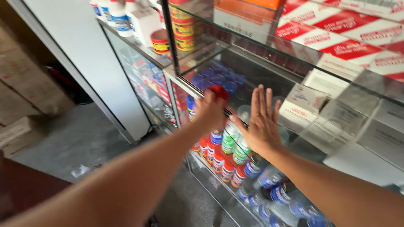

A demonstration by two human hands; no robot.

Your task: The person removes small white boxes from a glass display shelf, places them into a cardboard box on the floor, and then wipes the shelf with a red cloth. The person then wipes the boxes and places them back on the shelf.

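**Putting a red-topped jar on the glass shelf**

On the left, the left hand point(209, 110) reaches into the glass case. Its grip is pinched around a small jar with a red lid point(219, 91). The jar is up in the air, just above the rows of little jars point(223, 157) with red, green and blue tops. To do this well, the person should likely lower the jar slowly into a free spot, so it does not knock its neighbours over.

On the right, the right hand point(261, 122) is flat, its fingers spread wide, and holds nothing. It looks pressed on the glass pane point(336, 126), though it is hard to tell. Keeping that hand still should keep the pane steady. White boxes point(307, 101) sit further right.
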